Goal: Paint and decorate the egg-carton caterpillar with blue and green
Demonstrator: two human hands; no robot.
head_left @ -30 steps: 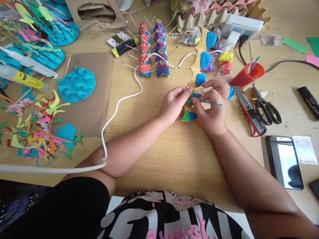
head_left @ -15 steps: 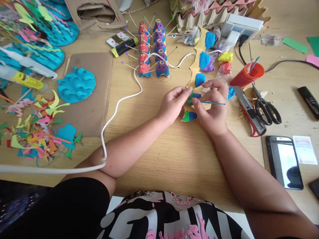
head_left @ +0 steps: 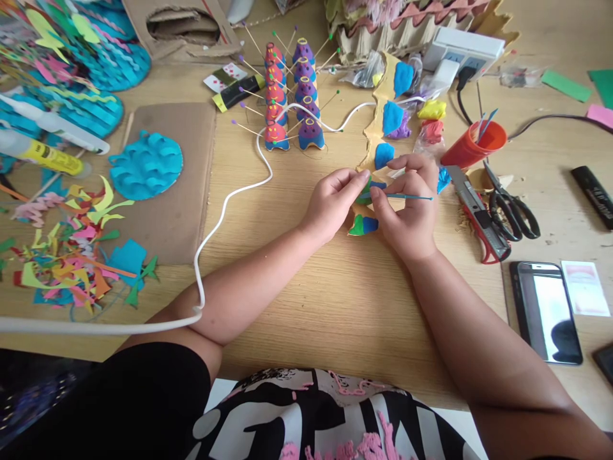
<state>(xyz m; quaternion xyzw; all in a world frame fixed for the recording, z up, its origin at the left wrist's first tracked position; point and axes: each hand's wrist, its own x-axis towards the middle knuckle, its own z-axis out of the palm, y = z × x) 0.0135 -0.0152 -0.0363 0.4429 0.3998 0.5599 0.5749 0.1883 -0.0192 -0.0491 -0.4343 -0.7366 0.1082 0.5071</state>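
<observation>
The left hand pinches the strip toward its near end while the right hand grips a stick over it, perhaps touching.

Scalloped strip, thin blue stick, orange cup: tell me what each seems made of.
Scalloped strip: probably matte cardboard, being dull tan and wavy-edged; its blue patches look like clay.
Thin blue stick: likely smooth plastic, given its even colour, though wood is possible.
Orange cup: apparently smooth plastic, judging by its bright, uniform colour.
</observation>
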